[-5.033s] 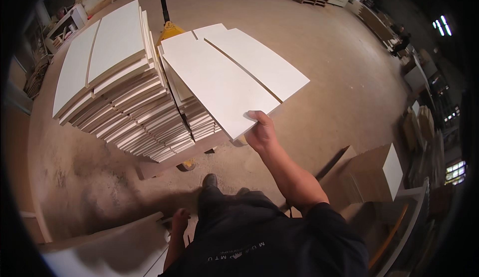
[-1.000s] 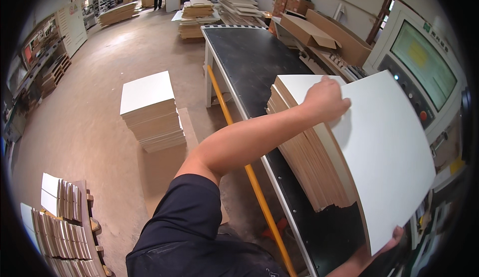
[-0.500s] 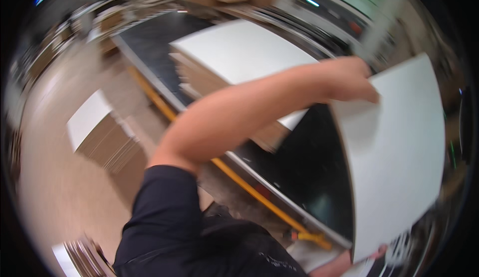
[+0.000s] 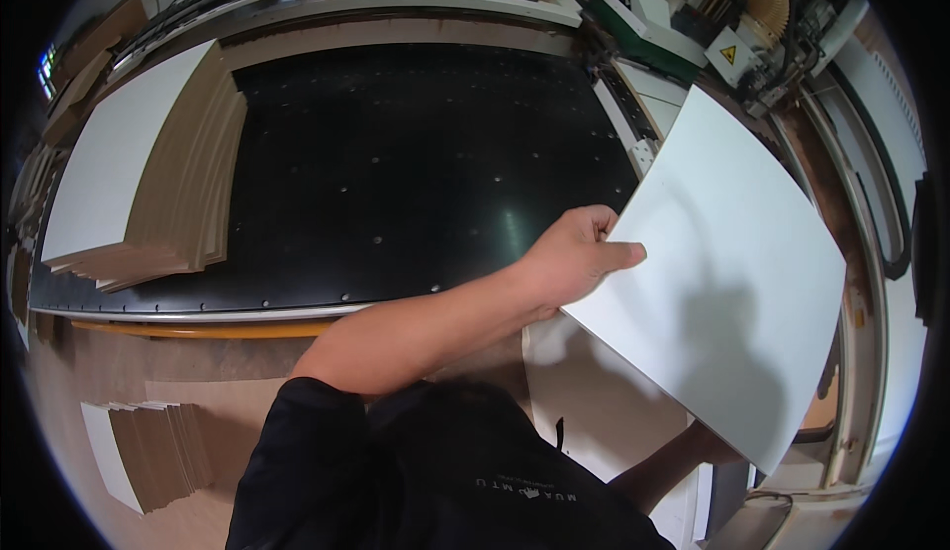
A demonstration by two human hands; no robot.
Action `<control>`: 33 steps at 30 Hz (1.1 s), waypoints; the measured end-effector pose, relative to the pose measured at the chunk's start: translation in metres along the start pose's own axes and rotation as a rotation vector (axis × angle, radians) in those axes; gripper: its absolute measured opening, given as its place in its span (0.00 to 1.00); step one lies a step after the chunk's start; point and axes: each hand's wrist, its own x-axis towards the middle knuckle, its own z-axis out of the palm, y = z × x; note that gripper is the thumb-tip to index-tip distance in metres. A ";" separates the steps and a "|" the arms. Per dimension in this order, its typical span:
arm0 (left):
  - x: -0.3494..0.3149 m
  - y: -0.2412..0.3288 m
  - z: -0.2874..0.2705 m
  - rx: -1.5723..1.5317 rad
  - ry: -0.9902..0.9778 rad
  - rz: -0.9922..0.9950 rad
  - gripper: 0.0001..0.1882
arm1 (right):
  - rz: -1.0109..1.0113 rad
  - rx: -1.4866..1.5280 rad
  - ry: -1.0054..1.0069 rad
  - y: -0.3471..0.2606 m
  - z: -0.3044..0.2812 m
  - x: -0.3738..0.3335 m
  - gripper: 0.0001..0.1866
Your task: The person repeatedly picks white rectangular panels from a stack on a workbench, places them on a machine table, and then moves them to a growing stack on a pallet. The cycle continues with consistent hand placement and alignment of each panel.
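A white rectangular panel (image 4: 732,253) is held tilted in front of me on the right. My left hand (image 4: 584,258) grips its left edge, thumb on the white face and fingers curled behind. At the panel's near lower edge is my right hand (image 4: 705,443), holding it from beneath; its fingers are hidden by the panel. To the left of the hands lies a black machine table (image 4: 396,174) dotted with small round fittings. On its left end sits a stack of white-faced panels (image 4: 139,159) with brown edges.
Another stack of panels (image 4: 148,456) stands on the floor at lower left. Tools and small items lie on a bench (image 4: 455,0) behind the table. A machine head with a ribbed hose (image 4: 767,0) rises at far right. A pale board (image 4: 594,392) is below my left hand.
My view has swung to the right, so the table stack now appears at far left and the machine head has come into view. Both hands still hold the white panel.
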 end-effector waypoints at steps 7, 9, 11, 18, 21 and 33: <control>0.055 -0.054 0.049 0.022 -0.074 -0.036 0.15 | 0.072 -0.004 0.083 -0.005 -0.058 -0.013 0.28; 0.067 -0.056 0.054 0.149 -0.073 -0.014 0.15 | 0.195 0.072 0.148 0.008 -0.072 -0.016 0.25; 0.077 -0.057 0.051 0.257 -0.097 0.002 0.16 | 0.290 0.161 0.129 0.023 -0.087 -0.020 0.23; 0.147 -0.016 -0.030 0.602 -0.354 0.337 0.20 | 0.285 0.225 0.253 0.048 -0.138 -0.014 0.28; 0.177 0.003 -0.085 0.851 0.135 0.294 0.20 | 0.185 0.219 0.424 0.059 -0.150 -0.007 0.29; 0.299 0.027 -0.194 1.623 0.529 0.566 0.22 | 0.226 0.053 0.583 0.077 -0.120 0.023 0.35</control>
